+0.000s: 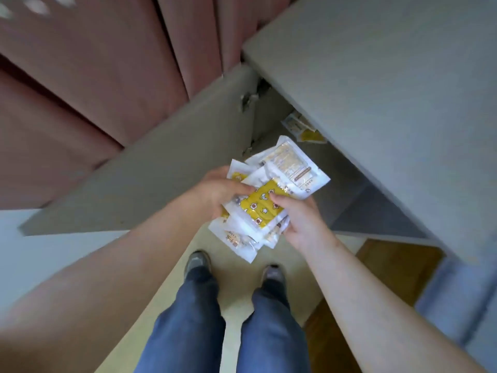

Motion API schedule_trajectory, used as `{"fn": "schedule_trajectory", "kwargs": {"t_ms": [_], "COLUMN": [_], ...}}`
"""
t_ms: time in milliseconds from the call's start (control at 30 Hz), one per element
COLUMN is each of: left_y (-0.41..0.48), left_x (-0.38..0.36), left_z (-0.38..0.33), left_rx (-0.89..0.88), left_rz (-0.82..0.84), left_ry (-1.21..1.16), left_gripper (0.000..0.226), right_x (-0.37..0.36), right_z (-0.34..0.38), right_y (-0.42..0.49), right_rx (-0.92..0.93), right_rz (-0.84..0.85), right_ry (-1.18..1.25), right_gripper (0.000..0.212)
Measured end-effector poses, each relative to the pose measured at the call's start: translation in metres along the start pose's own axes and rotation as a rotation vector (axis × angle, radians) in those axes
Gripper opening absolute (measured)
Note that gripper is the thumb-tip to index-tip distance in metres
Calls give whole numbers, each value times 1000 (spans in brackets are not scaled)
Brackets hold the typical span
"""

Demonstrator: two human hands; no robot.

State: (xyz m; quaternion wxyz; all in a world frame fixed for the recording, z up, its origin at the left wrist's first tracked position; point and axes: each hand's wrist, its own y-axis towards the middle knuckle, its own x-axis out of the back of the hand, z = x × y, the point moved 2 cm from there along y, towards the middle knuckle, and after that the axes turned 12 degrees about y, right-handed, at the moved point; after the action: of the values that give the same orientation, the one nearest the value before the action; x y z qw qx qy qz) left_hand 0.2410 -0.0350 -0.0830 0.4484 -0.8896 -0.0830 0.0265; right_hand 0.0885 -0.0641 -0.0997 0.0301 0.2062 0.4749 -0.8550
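Observation:
Both hands hold a bundle of white and yellow snack packets (271,195) in front of an open cabinet. My left hand (217,189) grips the bundle from the left, its fingers curled over the packets. From the right, my right hand (295,219) pinches the top yellow packet (265,208), thumb on its face. More packets of the same kind (302,127) lie inside the cabinet, partly hidden under its top.
The grey cabinet door (150,168) stands swung open to the left. The cabinet top (390,90) fills the right side. Pink curtains (94,63) hang behind. My legs and shoes (234,270) stand on the pale floor below.

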Motion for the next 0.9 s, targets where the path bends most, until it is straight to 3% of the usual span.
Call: {"fn": "schedule_trajectory", "kwargs": {"t_ms": [267,367,600,900], "left_y": [-194,-248,-379,-553], "left_x": [22,36,104,174], "left_z": [-84,-94,-61,67], "left_rx": [-116,-159,-287,-539], "left_rz": [158,104,-494,-1201], "left_ry": [110,185,-170,-956], "left_gripper": [35,45,32,27], "right_x": [-81,-111,-205,-313], "right_z": [80,92,50,-123], "right_y": [-159,-194,-290,-454], "right_rx": [26,55,28,-88], "right_rz": [182,263,529,857], "right_ry": [-63,-104,-100,-186], "right_gripper": [31,36,38,30]}}
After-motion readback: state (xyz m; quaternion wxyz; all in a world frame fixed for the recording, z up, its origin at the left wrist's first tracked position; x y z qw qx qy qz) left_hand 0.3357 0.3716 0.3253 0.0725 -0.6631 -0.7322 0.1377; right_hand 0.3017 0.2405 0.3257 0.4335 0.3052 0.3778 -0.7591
